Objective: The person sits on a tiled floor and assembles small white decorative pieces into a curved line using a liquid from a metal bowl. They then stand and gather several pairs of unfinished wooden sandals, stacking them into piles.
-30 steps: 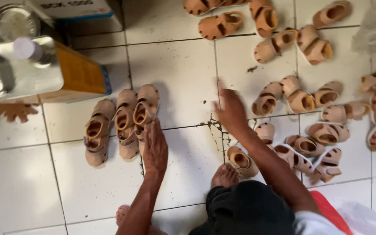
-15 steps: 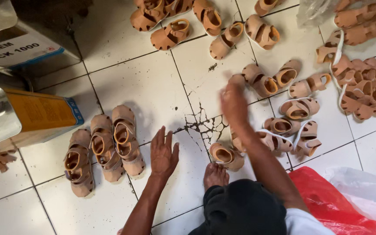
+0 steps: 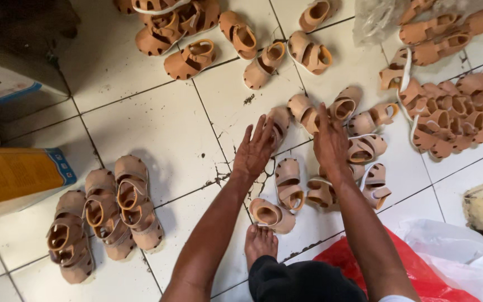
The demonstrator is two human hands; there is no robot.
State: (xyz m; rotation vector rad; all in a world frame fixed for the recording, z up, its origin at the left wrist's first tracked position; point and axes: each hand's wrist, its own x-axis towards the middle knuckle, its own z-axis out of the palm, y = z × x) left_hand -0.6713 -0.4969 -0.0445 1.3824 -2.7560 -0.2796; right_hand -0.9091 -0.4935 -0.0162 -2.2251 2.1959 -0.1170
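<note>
At the bottom centre of the frame the person's bare foot is resting on the white tiled floor, with a black trouser leg and a red plastic bag just beside it. Above the foot, both forearms are reaching up the frame toward a loose cluster of small tan sandals.

The left hand is lying flat, fingers spread and released, its fingertips touching the sandal just above and to the right of them; this sandal's long axis is running nearly up and down the frame. The right hand is also open, palm down, hovering over or pressing on the sandals between the two arms, with one open-toed sandal just beyond its fingertips. Whether it is grasping anything cannot be told. The left hand is the nearer one to the upright sandal.

These sandals are tiny, tan, with straps and orange-brown insoles. Lower left, finished ones are lying in a neat overlapping row. Farther up, more are scattered, and a strung bunch is lying at the right.
</note>
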